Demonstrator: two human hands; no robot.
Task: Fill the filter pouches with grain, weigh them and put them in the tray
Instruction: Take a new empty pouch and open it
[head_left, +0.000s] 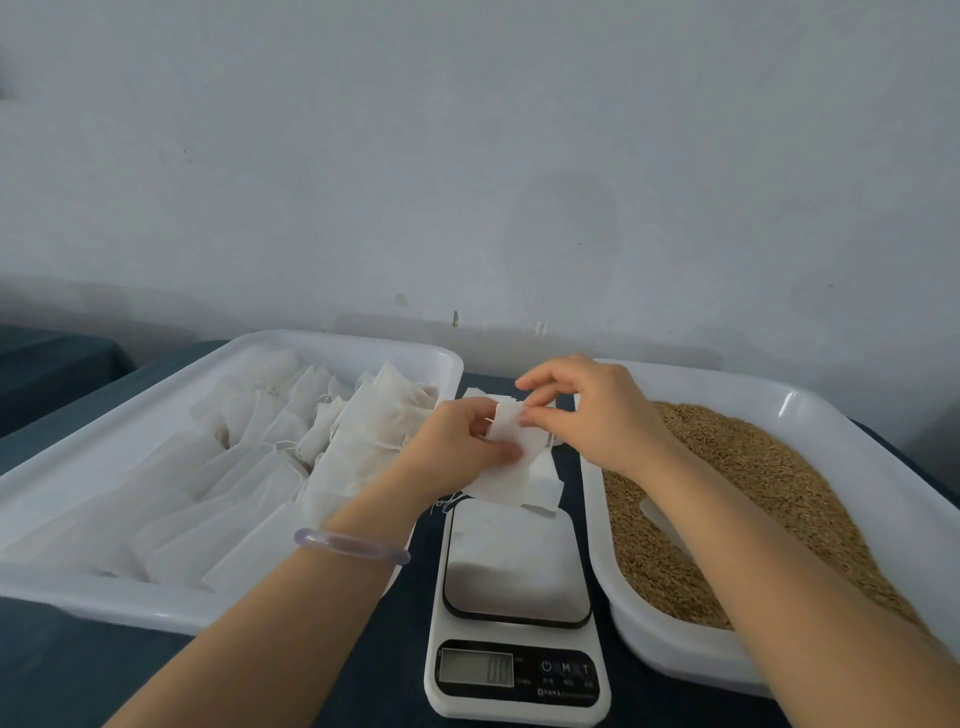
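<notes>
— How are the hands standing?
— I'm seeing both holding one flat filter pouch (504, 483). The left hand (462, 436) is pinching its lower part, and the right hand (587, 410) is nipping its top edge between thumb and fingertips.
— And where is it hanging?
— It's hovering over the far end of the scale (514, 561), between the trays. The left tray (337, 345) is holding rows of stacked pouches (291, 415). The right tray (810, 410) is holding the grain (753, 467), and the right forearm is crossing it.
</notes>
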